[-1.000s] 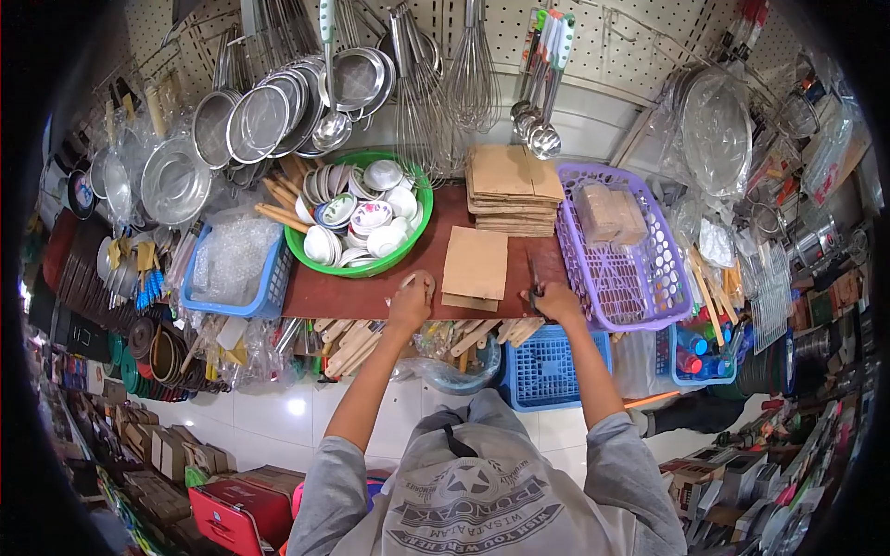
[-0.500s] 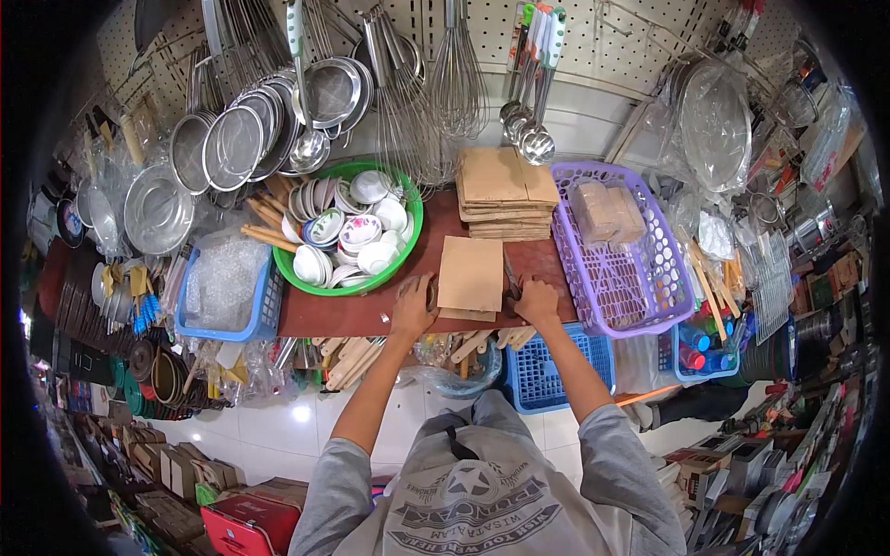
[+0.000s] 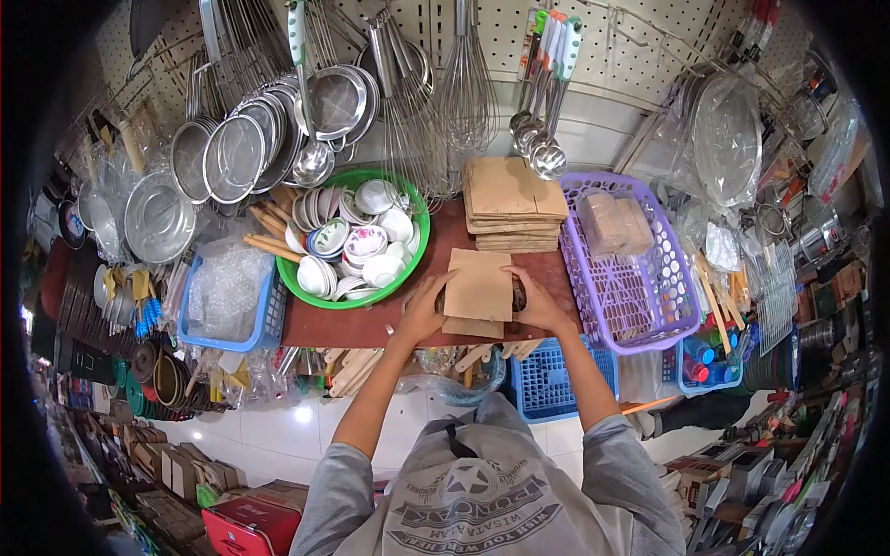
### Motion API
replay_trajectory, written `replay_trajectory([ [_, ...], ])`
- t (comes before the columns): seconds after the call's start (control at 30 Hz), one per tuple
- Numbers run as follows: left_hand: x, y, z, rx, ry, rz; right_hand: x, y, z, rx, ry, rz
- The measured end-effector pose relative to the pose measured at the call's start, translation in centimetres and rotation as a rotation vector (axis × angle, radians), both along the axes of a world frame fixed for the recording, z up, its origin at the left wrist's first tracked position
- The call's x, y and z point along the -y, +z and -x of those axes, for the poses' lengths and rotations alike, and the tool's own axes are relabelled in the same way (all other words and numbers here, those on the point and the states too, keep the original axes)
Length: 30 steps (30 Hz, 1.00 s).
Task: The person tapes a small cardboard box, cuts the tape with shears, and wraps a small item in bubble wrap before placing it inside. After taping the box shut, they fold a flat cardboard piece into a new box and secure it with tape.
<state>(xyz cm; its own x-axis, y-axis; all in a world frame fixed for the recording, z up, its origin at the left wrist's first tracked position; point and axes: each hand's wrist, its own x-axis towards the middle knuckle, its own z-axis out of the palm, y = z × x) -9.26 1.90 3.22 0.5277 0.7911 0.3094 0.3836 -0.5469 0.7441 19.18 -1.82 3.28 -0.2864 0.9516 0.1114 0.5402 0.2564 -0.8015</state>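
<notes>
Brown cardboard sheets [image 3: 478, 285] lie near the front edge of the reddish-brown table, the upper one overlapping another that shows below it. My left hand [image 3: 425, 306] grips their left side, fingertips on the upper sheet's edge. On the right side my right hand [image 3: 540, 301] holds the same cardboard, its fingers at the top right corner. Behind them stands a taller stack of brown cardboard [image 3: 515, 199]. To the left, a green basin [image 3: 425, 222] holds small white bowls [image 3: 365, 243], some with floral patterns.
A purple basket [image 3: 623, 344] with wrapped brown blocks [image 3: 614, 224] stands on the right. Blue baskets are at the left [image 3: 269, 315] and below the table [image 3: 565, 380]. Strainers [image 3: 234, 157], whisks [image 3: 468, 83] and ladles [image 3: 548, 159] hang above the table.
Both hands have moved inward and up from beside the cardboard onto its edges. The upper sheet now sits differently over the lower one. The whole view has shifted slightly.
</notes>
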Motion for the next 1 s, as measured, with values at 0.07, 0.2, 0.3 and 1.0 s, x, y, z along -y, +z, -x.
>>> replay_trajectory([
  [0.07, 0.0, 0.5, 0.2, 0.024, 0.004, 0.012, 0.3, 0.6, 0.0, -0.116, 0.000, 0.022],
  [0.2, 0.9, 1.4, -0.3, 0.247, 0.058, 0.270, 1.3, 0.8, 0.2, -0.370, -0.044, 0.160],
  [0.3, 2.0, 1.7, -0.9, 0.426, 0.061, 0.234, 2.5, 1.8, 0.8, -0.476, -0.070, 0.173],
  [1.0, 10.4, 4.5, 3.0, 0.525, 0.168, 0.181, 8.3, 6.2, 5.2, -0.616, -0.007, 0.295],
])
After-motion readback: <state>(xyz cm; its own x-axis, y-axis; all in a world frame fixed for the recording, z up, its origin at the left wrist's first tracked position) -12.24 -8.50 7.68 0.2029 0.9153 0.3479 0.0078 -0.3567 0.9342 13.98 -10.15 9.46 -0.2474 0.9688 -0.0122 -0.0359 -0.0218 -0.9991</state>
